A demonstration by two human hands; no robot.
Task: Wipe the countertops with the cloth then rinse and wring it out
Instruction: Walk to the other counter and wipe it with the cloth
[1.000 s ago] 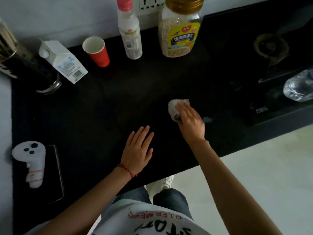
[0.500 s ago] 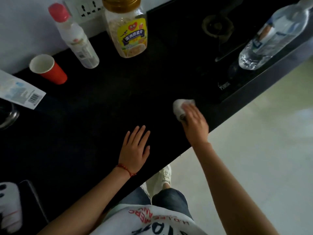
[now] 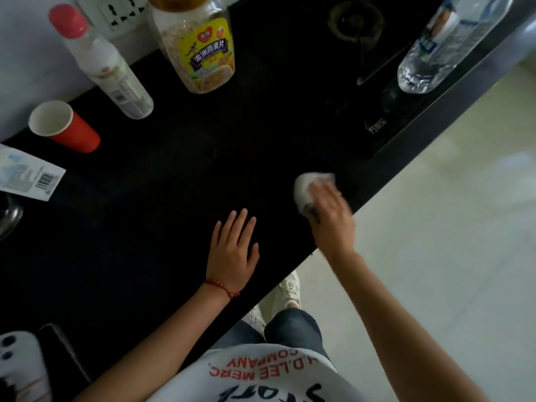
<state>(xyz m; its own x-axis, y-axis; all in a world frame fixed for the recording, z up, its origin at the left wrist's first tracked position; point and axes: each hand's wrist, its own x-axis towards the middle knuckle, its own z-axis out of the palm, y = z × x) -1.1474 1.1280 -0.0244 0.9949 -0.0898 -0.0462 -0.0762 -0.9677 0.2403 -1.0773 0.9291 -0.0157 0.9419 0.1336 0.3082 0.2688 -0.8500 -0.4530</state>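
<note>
A small white cloth lies bunched on the black countertop, close to its front edge. My right hand presses down on the cloth, fingers closed over its near part, and looks motion-blurred. My left hand rests flat on the counter to the left of the cloth, fingers spread, holding nothing. A red string circles that wrist.
Along the back stand a red paper cup, a red-capped bottle and an oat jar. A milk carton sits at left. The black hob carries a water bottle. A white controller lies near left.
The view has swung to the right, bringing the hob and water bottle in. My right hand has slid the cloth rightward toward the counter's front edge. The left hand stays flat.
</note>
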